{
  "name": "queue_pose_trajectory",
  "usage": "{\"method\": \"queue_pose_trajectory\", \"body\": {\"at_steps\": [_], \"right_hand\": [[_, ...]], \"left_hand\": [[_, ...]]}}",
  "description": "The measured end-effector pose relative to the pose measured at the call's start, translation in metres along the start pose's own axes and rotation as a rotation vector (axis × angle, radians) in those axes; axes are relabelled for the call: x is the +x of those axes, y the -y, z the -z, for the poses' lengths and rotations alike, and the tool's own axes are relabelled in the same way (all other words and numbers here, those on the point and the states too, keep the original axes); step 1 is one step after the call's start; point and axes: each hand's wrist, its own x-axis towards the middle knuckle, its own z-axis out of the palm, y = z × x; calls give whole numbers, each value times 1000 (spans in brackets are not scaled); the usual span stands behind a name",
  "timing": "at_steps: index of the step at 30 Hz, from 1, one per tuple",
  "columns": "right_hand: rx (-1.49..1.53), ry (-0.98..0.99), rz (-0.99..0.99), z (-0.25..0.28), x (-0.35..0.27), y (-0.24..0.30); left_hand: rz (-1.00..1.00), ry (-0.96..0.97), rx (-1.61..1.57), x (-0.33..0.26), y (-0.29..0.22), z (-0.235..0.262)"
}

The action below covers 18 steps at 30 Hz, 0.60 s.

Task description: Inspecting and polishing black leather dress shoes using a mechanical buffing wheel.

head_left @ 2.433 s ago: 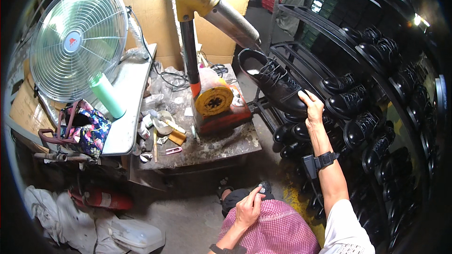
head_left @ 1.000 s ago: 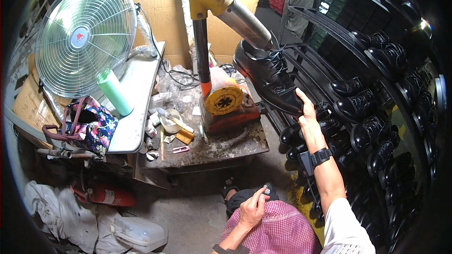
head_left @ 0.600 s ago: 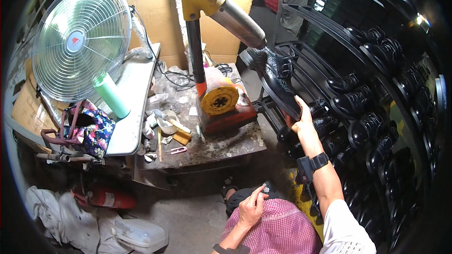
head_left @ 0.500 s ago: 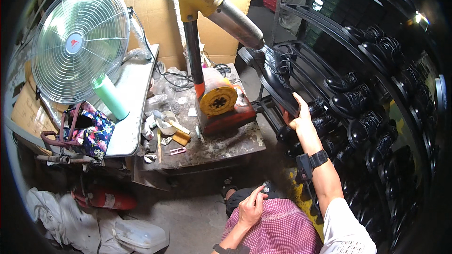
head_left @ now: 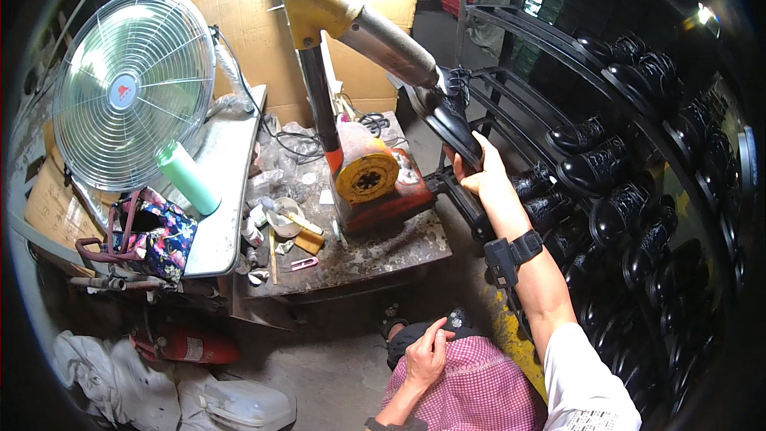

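My right hand [head_left: 481,169] grips a black lace-up shoe [head_left: 455,121] by its toe end, with the arm stretched forward. The shoe's heel end is up against the mouth of a grey metal tube [head_left: 395,46], which comes off a yellow elbow on a dark post. That post rises from a machine [head_left: 383,191] with an orange-red base and a yellow round housing. Whether the tube enters the shoe's opening, I cannot tell. Over the pink checked cloth [head_left: 471,379] on my lap lies my left hand [head_left: 425,357], fingers loosely extended, holding nothing visible.
Racks of black shoes [head_left: 594,166] fill the right side. A worktable [head_left: 359,259] carries a white cup [head_left: 283,218], brushes and cables. At left are a large fan [head_left: 128,88], a green bottle [head_left: 187,177] and a flowered bag [head_left: 166,241]; a red fire extinguisher [head_left: 187,348] lies below.
My right hand and the shoe have moved left and slightly up in the picture, with the heel end nearer the tube's mouth. The view has shifted a little; my left hand stays on my lap.
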Motion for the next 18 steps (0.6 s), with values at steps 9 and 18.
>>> {"method": "queue_pose_trajectory", "body": {"at_steps": [9, 18], "right_hand": [[-124, -88, -131, 119, -88, -7], [88, 42, -140, 268, -255, -17]], "left_hand": [[-42, -37, 18, -1, 4, -1], [-89, -79, 112, 9, -15, -2]]}}
